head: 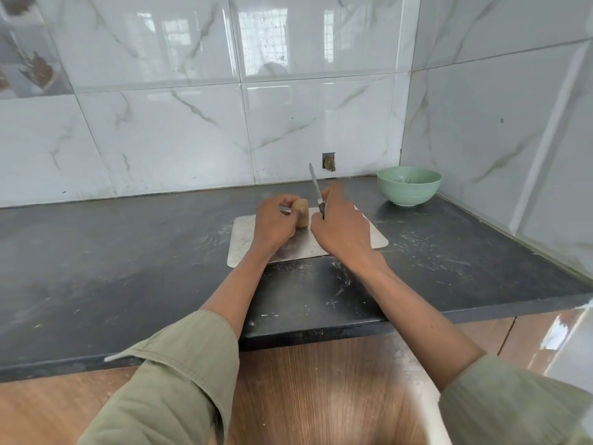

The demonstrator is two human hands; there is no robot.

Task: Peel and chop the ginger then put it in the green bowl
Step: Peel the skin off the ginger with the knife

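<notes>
A tan piece of ginger (302, 212) sits over the pale cutting board (244, 239), gripped by my left hand (275, 224) with fingers curled around its left side. My right hand (340, 229) grips the handle of a knife (316, 185), whose thin blade points up and away, just right of the ginger and apart from it. The green bowl (408, 185) stands at the back right corner of the counter, well beyond my right hand; some small bits lie inside it.
The dark counter (128, 268) is dusty and scratched, with a front edge above wooden cabinet fronts (321, 390). Marble-look tiled walls (192, 123) close in the back and the right side. A small hole in the wall (328, 161) sits behind the board.
</notes>
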